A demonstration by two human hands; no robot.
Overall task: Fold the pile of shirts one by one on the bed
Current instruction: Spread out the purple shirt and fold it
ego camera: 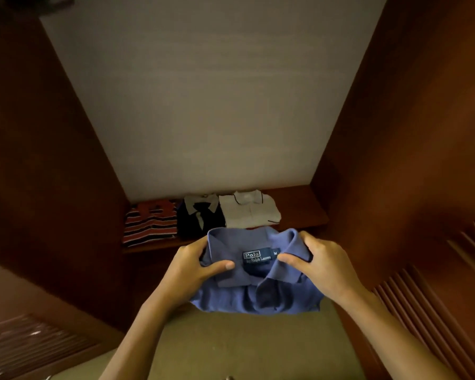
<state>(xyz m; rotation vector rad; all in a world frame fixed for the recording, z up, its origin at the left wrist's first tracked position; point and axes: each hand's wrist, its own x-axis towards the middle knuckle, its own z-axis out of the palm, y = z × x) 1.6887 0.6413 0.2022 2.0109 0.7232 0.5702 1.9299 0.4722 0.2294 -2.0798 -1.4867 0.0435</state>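
Blue polo shirt (258,292), head view, lower centre of frame: it is being held folded, collar up and label (255,256) showing, just in front of the wooden shelf (305,207). Whether its far edge is touching the shelf lip, cannot tell. No bed is showing.

Left hand (192,264) is gripping the left collar side, thumb lying on top, fingers curling underneath out of sight. Right hand (321,264) is gripping the right collar side the same way.

Risks, judged:
- Both grips are sitting near the collar, and the near hem looks to be hanging unsupported. The fold could be opening from below if the shirt is tilted or slid forward.
- Bare shelf is showing only at the right of centre, beside the white shirt (248,209), and it looks narrower than the blue bundle. The bundle could be landing on the white shirt or overhanging the front lip.
- Pushing in low could be dragging the dark shirt (200,218) out of its fold, since it is lying directly ahead.

Containers:
- The shelf, in a wardrobe recess at mid-frame, is holding three folded shirts in a row: striped shirt (148,223) at left, the dark shirt in the middle, the white shirt at right, neighbours touching.
- Louvred door (436,297) is standing open at right.
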